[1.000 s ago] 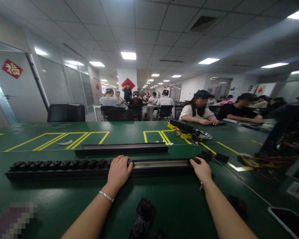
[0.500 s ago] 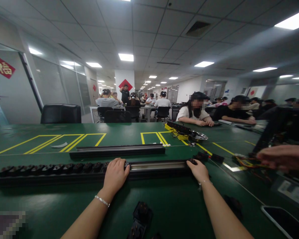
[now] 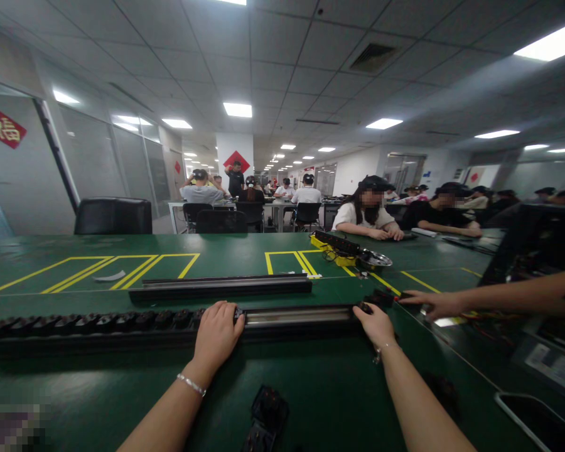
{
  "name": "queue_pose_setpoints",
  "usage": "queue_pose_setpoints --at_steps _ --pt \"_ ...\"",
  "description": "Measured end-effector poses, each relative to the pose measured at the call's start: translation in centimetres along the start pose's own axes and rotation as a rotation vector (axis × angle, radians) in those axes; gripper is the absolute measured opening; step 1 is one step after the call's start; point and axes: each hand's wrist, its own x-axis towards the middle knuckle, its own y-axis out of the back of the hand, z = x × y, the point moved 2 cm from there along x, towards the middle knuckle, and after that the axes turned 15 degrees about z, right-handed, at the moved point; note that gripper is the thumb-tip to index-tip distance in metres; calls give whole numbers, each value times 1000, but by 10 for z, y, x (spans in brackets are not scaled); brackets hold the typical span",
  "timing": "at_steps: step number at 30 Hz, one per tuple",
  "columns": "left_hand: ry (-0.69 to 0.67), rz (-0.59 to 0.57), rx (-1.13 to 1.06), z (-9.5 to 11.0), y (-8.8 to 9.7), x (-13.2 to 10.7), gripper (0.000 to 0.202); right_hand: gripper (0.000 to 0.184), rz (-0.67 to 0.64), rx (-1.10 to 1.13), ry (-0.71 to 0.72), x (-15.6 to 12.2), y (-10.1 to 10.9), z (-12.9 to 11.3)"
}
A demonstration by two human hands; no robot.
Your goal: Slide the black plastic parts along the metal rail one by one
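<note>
On green table (image 3: 339, 389), left grip (image 3: 216, 336) curled over rail (image 3: 301, 317), right grip (image 3: 375, 326) pinching half-hidden piece (image 3: 366, 308)

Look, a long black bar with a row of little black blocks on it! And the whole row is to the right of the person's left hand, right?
Not quite: the row of little black blocks on the long black bar runs to the left of the person's left hand, as the head view shows.
</note>
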Motion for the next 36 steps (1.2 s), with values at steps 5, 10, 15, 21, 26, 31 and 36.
queue_pose_setpoints --at_steps 5,10,15,21,26,31,36 --pt "4 -12 -4 0 0 0 29 47 -20 -95 18 -5 6 -11" --pt "17 -31 7 1 1 0 29 42 -31 -94 9 -7 6 -14" --pt "22 -34 5 1 1 1 29 42 51 -106 -26 -5 5 -9" --pt "25 -42 4 2 3 2 27 43 35 -101 -20 2 5 -2" --pt "23 -41 11 3 4 3 26 44 14 -83 -19 4 4 0" --pt "12 -33 8 3 4 3 25 45 -18 -78 -41 5 7 -1" --pt "14 -37 18 2 2 2 28 44 -21 -88 2 5 10 -2"
